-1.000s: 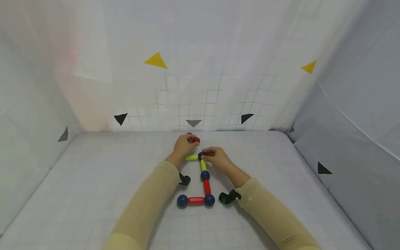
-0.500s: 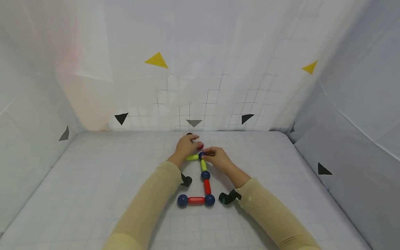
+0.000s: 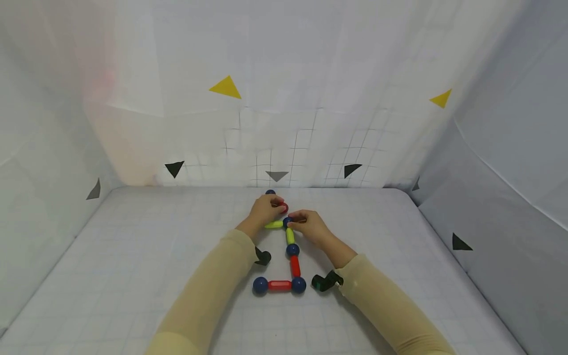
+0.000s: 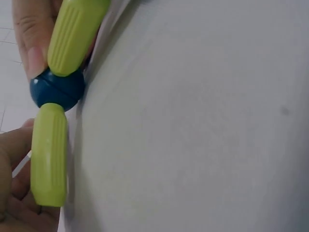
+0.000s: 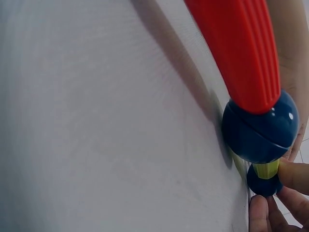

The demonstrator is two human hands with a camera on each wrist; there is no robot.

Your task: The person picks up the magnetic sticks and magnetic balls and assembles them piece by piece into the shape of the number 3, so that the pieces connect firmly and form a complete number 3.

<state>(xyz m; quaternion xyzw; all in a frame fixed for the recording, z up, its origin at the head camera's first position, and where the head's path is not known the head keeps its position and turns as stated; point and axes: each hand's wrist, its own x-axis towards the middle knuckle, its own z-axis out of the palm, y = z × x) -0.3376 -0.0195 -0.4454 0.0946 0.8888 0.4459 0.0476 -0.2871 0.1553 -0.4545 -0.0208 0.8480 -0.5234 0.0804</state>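
In the head view my left hand (image 3: 265, 209) grips a red rod (image 3: 285, 207), its round end facing me. A blue ball (image 3: 270, 192) shows just behind that hand. Slightly nearer and to the right, my right hand (image 3: 312, 226) pinches another blue ball (image 3: 288, 222) between thumb and fingers. Two yellow-green rods join this ball, one pointing left (image 3: 274, 224) and one (image 4: 79, 36) running towards me. The left hand's fingers (image 4: 14, 150) appear beside the left-pointing rod in the left wrist view. The red rod's end is close above the pinched ball.
The chain continues towards me through a blue ball (image 3: 293, 250), a red rod (image 3: 295, 266), a corner ball (image 3: 299, 285), another red rod (image 3: 280, 286) and an end ball (image 3: 260, 286). Dark wrist cameras (image 3: 327, 281) hang close to the chain. White sheeting (image 3: 186, 123) walls the table.
My left hand has brought the red rod right and towards me, closer to the pinched ball. More of the blue ball behind it shows now. My right hand keeps its hold.
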